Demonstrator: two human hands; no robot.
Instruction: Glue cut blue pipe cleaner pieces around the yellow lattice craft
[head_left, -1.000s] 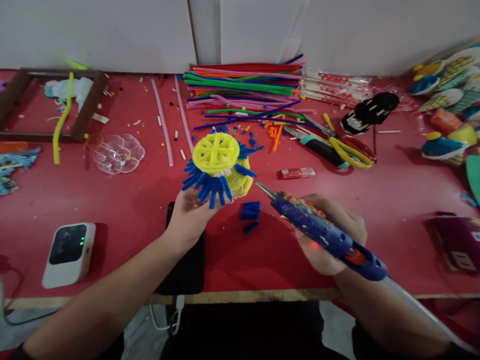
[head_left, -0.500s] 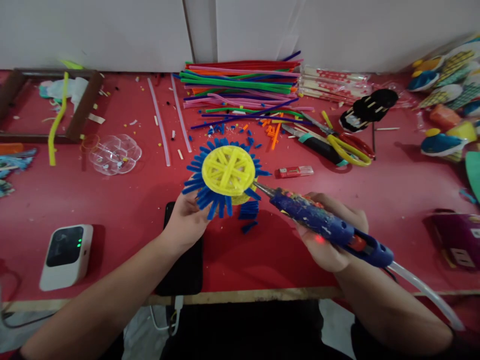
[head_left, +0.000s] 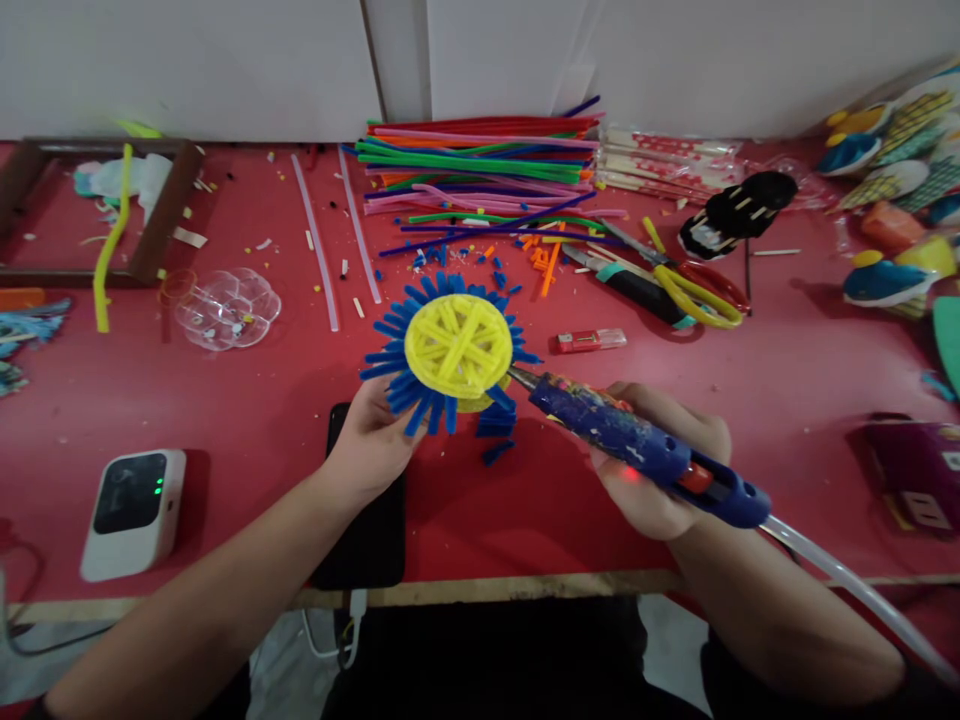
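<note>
My left hand (head_left: 379, 440) is closed on the lower left edge of a pipe-cleaner flower (head_left: 458, 346), which has a round yellow centre with crossed strips and blue petals around it. Part of a second yellow ring shows behind the disc. In my right hand (head_left: 660, 470) is a blue, glue-spattered hot glue gun (head_left: 615, 430) with a red light on it. Its metal nozzle is at the right rim of the yellow disc; whether it touches cannot be made out. Short blue pipe-cleaner pieces (head_left: 496, 420) lie on the table just below the flower.
Bundled coloured pipe cleaners (head_left: 480, 165) lie along the wall. Pliers (head_left: 697, 290), a cutter (head_left: 637, 290) and a red-and-clear small case (head_left: 590, 341) are to the right. A phone (head_left: 367, 530) lies under my left arm, beside a white device (head_left: 135, 515). A clear tray (head_left: 229, 308) sits left.
The glue gun has shifted slightly left and up along the flower's right rim. The flower has turned or tilted a little in my left hand.
</note>
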